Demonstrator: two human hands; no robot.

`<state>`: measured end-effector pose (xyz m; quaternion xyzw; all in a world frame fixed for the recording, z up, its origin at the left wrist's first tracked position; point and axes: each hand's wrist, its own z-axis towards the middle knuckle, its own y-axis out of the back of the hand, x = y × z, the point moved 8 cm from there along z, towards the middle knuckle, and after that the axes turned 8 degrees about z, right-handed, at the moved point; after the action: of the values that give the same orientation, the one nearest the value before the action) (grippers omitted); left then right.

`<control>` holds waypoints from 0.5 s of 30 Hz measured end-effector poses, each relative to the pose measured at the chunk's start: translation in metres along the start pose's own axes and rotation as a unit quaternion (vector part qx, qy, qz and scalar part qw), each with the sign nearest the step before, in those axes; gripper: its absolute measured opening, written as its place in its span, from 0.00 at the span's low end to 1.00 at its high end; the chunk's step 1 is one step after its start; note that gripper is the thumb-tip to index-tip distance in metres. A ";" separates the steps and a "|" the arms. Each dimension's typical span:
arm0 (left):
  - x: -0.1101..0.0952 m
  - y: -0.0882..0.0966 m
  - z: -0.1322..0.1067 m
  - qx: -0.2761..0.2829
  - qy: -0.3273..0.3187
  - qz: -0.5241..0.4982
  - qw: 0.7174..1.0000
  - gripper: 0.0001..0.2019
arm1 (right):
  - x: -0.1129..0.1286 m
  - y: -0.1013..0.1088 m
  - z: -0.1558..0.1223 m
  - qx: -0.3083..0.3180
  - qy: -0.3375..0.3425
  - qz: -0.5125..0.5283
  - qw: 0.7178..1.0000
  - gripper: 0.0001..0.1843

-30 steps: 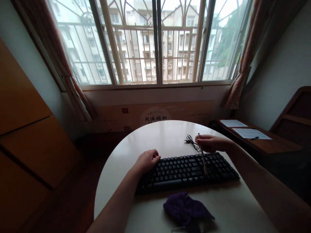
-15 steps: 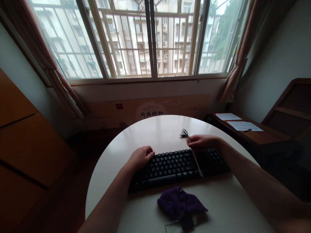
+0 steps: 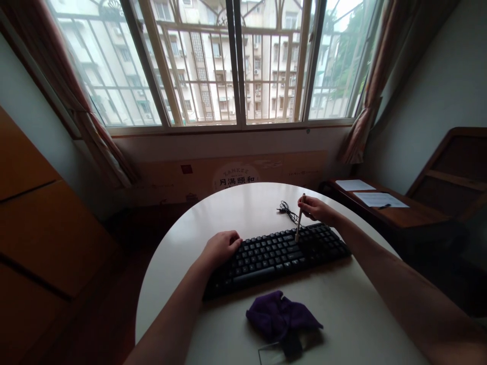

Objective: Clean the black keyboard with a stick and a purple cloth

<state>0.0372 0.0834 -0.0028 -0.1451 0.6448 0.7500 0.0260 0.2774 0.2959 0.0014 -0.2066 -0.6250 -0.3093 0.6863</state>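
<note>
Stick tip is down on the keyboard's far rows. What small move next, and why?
Probably drag the stick sideways along that row of the keyboard: the right hand holds it near upright, tip among the far keys, and the left hand braces the keyboard's left end.

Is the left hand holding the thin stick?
No, the right hand grips the thin stick, tip on the keyboard, while the left hand rests on the keyboard's left end.

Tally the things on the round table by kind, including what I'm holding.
Keyboard: 1
Cable: 1
Purple cloth: 1
Stick, in right hand: 1
Total: 4
Faint clear outline by the cloth: not counted.
</note>
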 end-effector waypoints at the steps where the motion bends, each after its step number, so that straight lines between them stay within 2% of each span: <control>1: 0.000 0.000 0.000 0.000 0.001 0.001 1.000 0.12 | 0.002 0.002 0.001 -0.021 0.014 0.007 1.000 0.25; 8: 0.001 0.003 -0.002 -0.017 -0.004 -0.005 1.000 0.13 | 0.024 0.035 -0.013 -0.214 0.095 0.061 0.970 0.27; 12: 0.001 0.004 -0.003 -0.021 -0.006 -0.006 1.000 0.14 | 0.041 0.057 -0.027 -0.283 0.138 0.085 0.945 0.25; 15: 0.002 0.004 -0.002 -0.019 -0.008 -0.011 1.000 0.14 | 0.053 0.062 -0.039 -0.303 0.168 0.089 0.934 0.25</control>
<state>0.0346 0.0808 -0.0001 -0.1472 0.6288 0.7626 0.0367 0.3497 0.3064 0.0544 -0.4048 -0.3565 -0.4518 0.7106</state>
